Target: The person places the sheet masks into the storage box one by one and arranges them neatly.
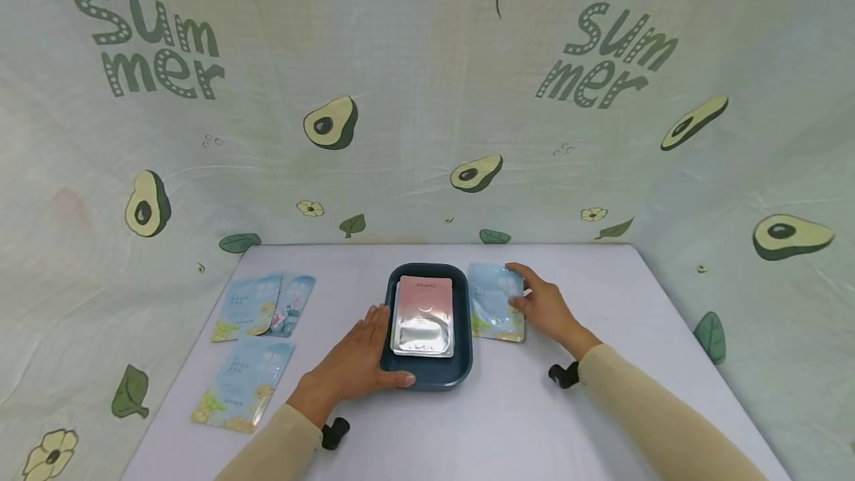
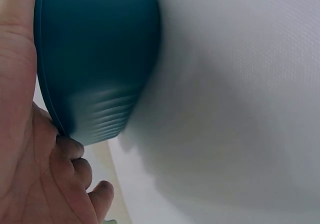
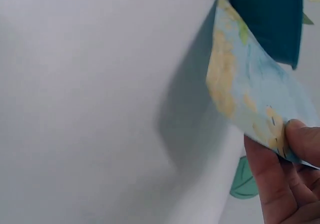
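A dark blue tray [image 1: 437,381] lies mid-table, holding a pink-and-silver sachet [image 1: 425,310] on top of at least one more. Along the tray's left side rests my left hand [image 1: 354,358], fingers extended and thumb on the front rim. In the left wrist view its fingertips touch the outside of the tray [image 2: 100,49]. To the right of the tray, my right hand [image 1: 551,310] pinches a light blue sachet [image 1: 490,303] by its right edge. The right wrist view shows that sachet [image 3: 255,84] tilted above the table, thumb on its printed face.
At the left of the white table [image 1: 534,421] lie two overlapping sachets, a light blue one [image 1: 247,306] over a darker-patterned one [image 1: 292,308]. Another light blue sachet [image 1: 243,384] is nearer the front. An avocado-print cloth [image 1: 414,95] hangs behind the table.
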A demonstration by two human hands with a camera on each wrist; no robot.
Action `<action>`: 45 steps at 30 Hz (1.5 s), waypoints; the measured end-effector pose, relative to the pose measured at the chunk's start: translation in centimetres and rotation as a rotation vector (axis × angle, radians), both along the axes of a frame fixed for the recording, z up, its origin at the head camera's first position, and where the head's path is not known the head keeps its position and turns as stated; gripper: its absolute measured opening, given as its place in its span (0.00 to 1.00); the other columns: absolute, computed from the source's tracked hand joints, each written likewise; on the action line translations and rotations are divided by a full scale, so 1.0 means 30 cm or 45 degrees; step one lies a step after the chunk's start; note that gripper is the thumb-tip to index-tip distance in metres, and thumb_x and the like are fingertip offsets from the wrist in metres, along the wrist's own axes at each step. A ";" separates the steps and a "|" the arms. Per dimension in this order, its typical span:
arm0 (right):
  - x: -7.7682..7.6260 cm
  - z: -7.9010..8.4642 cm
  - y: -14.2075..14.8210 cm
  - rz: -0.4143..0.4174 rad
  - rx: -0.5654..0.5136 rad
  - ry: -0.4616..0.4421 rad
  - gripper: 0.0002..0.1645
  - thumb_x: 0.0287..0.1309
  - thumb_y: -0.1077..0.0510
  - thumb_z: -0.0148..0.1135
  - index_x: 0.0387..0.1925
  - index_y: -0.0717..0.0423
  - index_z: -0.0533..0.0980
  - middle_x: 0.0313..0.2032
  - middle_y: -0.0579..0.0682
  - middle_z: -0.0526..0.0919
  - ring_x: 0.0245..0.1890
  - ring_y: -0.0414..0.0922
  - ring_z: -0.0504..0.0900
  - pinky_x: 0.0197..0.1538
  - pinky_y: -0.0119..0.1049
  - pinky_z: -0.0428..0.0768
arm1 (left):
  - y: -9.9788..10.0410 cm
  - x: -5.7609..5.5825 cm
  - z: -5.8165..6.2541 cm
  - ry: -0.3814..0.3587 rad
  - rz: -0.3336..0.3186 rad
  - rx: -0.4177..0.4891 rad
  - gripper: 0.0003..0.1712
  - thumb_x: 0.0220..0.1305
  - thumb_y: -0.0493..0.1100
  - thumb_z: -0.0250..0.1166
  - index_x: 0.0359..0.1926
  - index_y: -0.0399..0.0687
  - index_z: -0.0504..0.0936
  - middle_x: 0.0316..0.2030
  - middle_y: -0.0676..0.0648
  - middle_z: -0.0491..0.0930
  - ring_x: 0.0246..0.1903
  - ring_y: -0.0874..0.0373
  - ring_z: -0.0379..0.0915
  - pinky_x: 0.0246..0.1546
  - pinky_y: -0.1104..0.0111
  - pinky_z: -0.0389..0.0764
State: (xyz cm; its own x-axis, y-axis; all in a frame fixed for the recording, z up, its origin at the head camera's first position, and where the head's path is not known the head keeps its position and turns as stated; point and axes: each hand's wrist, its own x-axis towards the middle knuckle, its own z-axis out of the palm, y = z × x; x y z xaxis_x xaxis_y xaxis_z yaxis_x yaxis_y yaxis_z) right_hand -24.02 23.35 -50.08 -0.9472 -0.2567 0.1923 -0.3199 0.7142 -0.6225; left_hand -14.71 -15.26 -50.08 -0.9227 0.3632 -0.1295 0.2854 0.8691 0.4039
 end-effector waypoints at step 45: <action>-0.006 0.122 -0.387 -0.023 -0.326 -0.291 0.40 0.67 0.66 0.68 0.77 0.49 0.68 0.42 0.57 0.87 0.30 0.44 0.83 0.31 0.34 0.82 | 0.028 0.000 0.008 0.045 0.007 -0.066 0.79 0.54 0.82 0.68 0.84 0.36 0.42 0.84 0.35 0.43 0.85 0.41 0.36 0.82 0.44 0.52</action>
